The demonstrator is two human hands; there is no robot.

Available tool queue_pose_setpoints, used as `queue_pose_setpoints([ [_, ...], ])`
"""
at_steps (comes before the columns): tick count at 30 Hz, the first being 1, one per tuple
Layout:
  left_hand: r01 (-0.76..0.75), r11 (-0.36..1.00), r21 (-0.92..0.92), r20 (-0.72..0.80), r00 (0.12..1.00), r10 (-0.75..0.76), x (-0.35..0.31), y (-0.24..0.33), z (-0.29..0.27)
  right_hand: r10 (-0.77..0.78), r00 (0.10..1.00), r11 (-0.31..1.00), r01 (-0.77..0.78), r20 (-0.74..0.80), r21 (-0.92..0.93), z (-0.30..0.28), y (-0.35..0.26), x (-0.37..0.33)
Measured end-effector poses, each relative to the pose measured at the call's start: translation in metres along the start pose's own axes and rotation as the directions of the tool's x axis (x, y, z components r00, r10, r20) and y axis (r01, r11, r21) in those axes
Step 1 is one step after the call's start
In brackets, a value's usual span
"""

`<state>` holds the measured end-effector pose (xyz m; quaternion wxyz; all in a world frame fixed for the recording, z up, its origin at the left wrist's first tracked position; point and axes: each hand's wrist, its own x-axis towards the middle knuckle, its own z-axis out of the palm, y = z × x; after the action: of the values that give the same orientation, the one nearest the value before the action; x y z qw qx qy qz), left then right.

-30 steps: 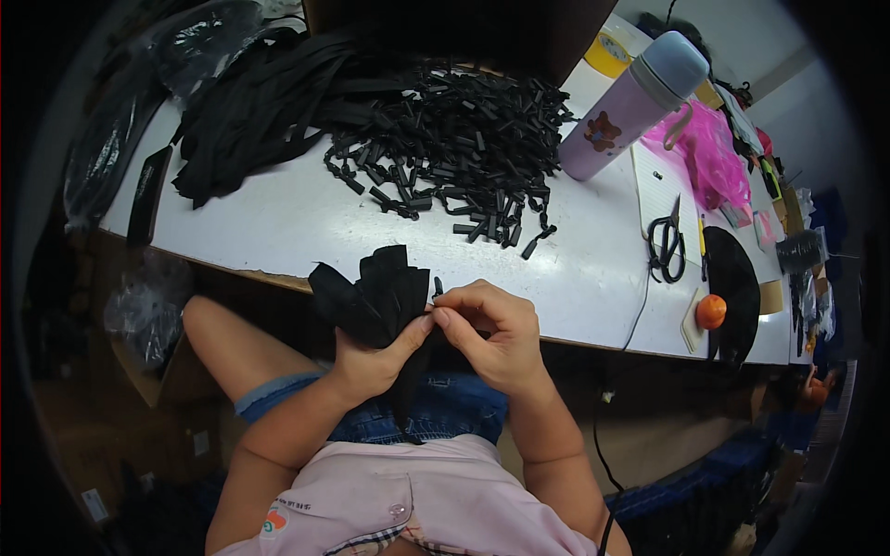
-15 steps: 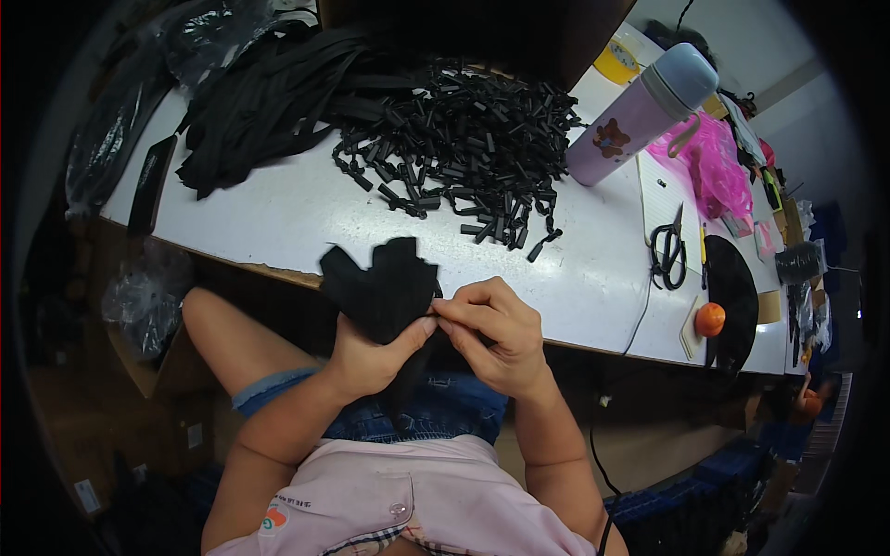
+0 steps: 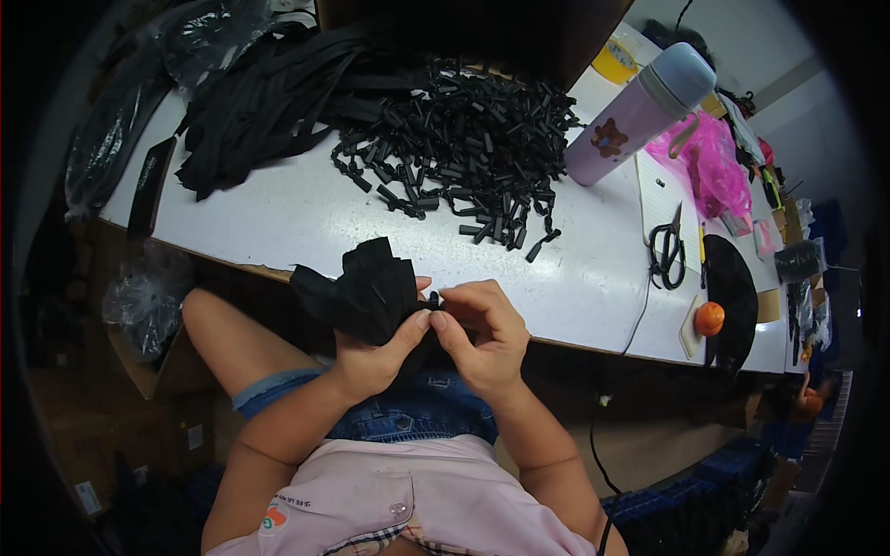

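Note:
My left hand [image 3: 378, 360] is closed round a bundle of black fabric strips [image 3: 363, 289], whose folded ends fan up and to the left above the fingers. Over my lap, just off the table's front edge, my right hand [image 3: 489, 341] meets it, thumb tip beside thumb tip. Its thumb and fingers pinch a small black piece [image 3: 433, 302] at the bundle's right side; it looks like a zipper slider or pull, partly hidden by the fingertips. Beyond the hands lies a large heap of black cord zipper pulls [image 3: 473, 148].
Long black strips [image 3: 269, 102] lie at the far left, near a dark flat case [image 3: 151, 185]. A lilac bottle [image 3: 630, 120] stands right of the heap. Farther right are black scissors [image 3: 667, 252], a pink plastic bag [image 3: 714, 167] and an orange fruit [image 3: 709, 319]. A cable [image 3: 640, 315] crosses the table edge.
The bundle has shifted left and tilted that way. My right hand has turned and moved slightly left, and the small black piece now shows between the fingertips.

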<state>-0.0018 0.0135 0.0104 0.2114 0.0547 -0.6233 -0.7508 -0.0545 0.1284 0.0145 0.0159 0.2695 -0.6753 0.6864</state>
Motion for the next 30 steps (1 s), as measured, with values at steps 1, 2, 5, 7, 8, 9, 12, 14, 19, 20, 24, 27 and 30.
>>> queue_pose_setpoints([
  [1, -0.002, 1.000, -0.002, 0.001, 1.000, 0.002, 0.000, 0.000, -0.001, -0.002, 1.000, 1.000, 0.002, 0.000, -0.002, 0.001, 0.000, -0.003],
  [2, -0.022, 0.998, 0.054, 0.055, 0.998, 0.019, 0.000, 0.000, -0.004, 0.023, 1.000, 0.999, -0.023, -0.004, 0.024, 0.001, 0.001, -0.008],
  [5, -0.089, 0.988, 0.126, 0.099, 0.992, 0.077, 0.000, -0.001, -0.006, 0.079, 0.997, 0.993, -0.076, -0.026, 0.090, 0.008, -0.003, -0.010],
  [7, -0.132, 0.981, 0.142, 0.090, 0.989, 0.120, 0.001, -0.001, -0.005, 0.069, 0.998, 0.995, -0.068, -0.005, 0.072, 0.010, -0.003, -0.009],
  [8, -0.140, 0.983, 0.119, 0.057, 0.989, 0.134, 0.001, 0.000, -0.004, 0.068, 0.998, 0.995, -0.067, -0.006, 0.071, 0.010, 0.000, -0.009],
  [9, -0.149, 0.984, 0.095, 0.023, 0.989, 0.148, 0.001, 0.001, -0.003, 0.068, 0.998, 0.993, -0.068, 0.005, 0.101, 0.009, 0.003, -0.008],
  [12, -0.050, 0.999, 0.002, 0.063, 0.997, 0.050, 0.002, 0.004, -0.006, 0.176, 0.982, 0.939, -0.189, 0.073, 0.286, 0.005, 0.002, -0.001],
  [14, 0.052, 0.995, -0.086, 0.100, 0.994, -0.043, 0.004, 0.008, -0.009, 0.338, 0.920, 0.804, -0.393, 0.200, 0.446, -0.002, -0.002, 0.004],
  [19, 0.137, 0.980, -0.142, 0.198, 0.974, -0.108, 0.006, 0.008, -0.013, 0.439, 0.801, 0.617, -0.598, 0.407, 0.512, -0.013, -0.001, 0.007],
  [20, 0.117, 0.987, -0.114, 0.197, 0.976, -0.093, 0.005, 0.007, -0.014, 0.466, 0.778, 0.588, -0.628, 0.420, 0.511, -0.013, -0.002, 0.008],
  [24, 0.056, 0.997, -0.051, 0.169, 0.984, -0.047, 0.006, 0.009, -0.010, 0.486, 0.803, 0.585, -0.592, 0.344, 0.554, -0.003, -0.002, 0.001],
  [27, 0.046, 0.998, -0.043, 0.141, 0.989, -0.040, 0.004, 0.007, -0.010, 0.341, 0.933, 0.807, -0.353, 0.114, 0.474, 0.008, 0.000, -0.006],
  [30, -0.033, 0.999, 0.024, 0.146, 0.989, 0.029, 0.005, 0.007, -0.010, 0.163, 0.982, 0.956, -0.181, 0.094, 0.231, 0.006, 0.004, -0.009],
])
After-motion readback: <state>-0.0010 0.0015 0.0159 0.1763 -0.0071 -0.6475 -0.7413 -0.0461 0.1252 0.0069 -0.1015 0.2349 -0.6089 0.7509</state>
